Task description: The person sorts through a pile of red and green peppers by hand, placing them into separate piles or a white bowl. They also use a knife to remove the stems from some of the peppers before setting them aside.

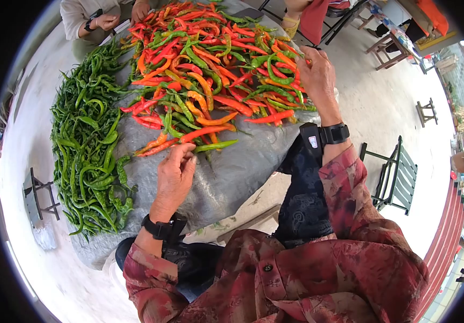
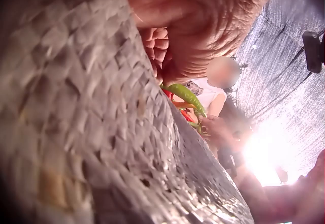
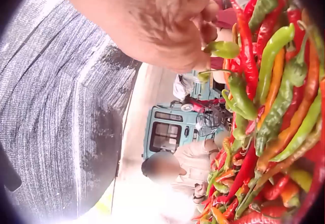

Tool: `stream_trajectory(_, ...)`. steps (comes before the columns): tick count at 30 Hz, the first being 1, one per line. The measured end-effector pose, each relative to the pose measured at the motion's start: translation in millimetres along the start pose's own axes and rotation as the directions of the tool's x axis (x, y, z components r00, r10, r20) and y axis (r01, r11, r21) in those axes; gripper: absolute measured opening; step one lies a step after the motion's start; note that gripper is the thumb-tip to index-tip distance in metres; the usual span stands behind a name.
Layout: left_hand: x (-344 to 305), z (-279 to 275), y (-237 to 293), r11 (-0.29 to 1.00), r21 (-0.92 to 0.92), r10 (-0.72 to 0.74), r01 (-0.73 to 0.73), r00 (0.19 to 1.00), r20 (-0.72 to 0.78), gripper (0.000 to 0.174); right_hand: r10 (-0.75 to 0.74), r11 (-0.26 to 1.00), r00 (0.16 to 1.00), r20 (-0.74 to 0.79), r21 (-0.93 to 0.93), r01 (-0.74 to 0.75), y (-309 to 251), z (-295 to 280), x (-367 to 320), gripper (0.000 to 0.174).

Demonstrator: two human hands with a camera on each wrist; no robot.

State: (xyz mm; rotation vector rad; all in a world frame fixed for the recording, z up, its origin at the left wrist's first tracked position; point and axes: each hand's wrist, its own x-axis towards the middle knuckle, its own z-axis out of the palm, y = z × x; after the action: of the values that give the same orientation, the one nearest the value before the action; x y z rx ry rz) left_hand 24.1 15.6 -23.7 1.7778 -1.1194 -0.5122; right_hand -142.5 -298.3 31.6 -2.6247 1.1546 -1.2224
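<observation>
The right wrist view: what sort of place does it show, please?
Probably a shaded outdoor yard: what looks like grey netting hangs overhead, a light-blue vehicle stands beyond, and red, orange and green peppers lie heaped close by.

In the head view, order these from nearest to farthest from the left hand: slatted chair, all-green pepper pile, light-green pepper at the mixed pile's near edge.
1. Light-green pepper: right beside the left hand.
2. All-green pepper pile: to its left.
3. Slatted chair: far right, on the floor.
</observation>
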Motion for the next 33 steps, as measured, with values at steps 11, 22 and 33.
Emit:
stream_trajectory(11, 1, 0, 0, 0.997, 0.054, 0.064, -0.062, 0.998, -0.031, 0.024, -0.375, 0.875, 0.907, 0.192, 0.396, 0.278, -93, 33, -27, 0.017)
stream_trajectory(22, 0, -1, 5, 1.000, 0.002, 0.015, -0.015, 1.000, 0.001, 0.025, -0.204, 0.968, 0.717, 0.666, 0.030, 0.248, -101, 84, -7, 0.040)
stream_trajectory(33, 1, -1, 7, 0.999, 0.046, 0.013, -0.014, 1.000, 0.007, 0.022, -0.479, 0.813, 0.757, 0.445, 0.550, 0.191, -136, 47, -33, 0.049)
